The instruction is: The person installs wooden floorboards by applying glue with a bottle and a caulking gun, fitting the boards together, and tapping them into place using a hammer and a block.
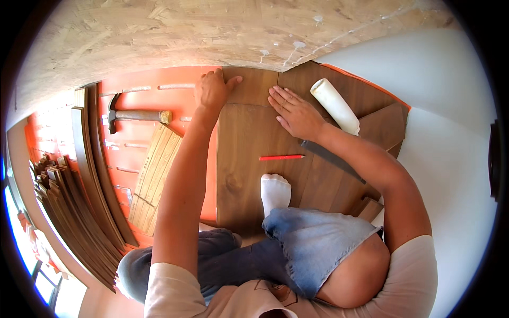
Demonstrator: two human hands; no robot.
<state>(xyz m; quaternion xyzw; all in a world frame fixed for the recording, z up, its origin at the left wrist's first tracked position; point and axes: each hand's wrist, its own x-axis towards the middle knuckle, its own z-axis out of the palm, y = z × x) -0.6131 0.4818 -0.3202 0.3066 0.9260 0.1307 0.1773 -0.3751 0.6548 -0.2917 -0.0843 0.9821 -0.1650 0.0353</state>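
A short brown wood-look floor plank lies against the foot of the chipboard wall, at the far row of the laid flooring. My left hand is at its left end, thumb stretched over the plank and fingers beside it at the wall. Flat on the boards near the joint to its right rests my right hand, fingers stretched out. A red pencil lies nearer to me. Right of my right hand is a white cylinder. Under my right forearm a dark, flat, narrow tool is partly hidden.
On the orange underlay to the left lie a hammer and a tied bundle of pale wooden strips. Stacked brown planks sit farther left. The chipboard wall is ahead; a white wall bounds the right.
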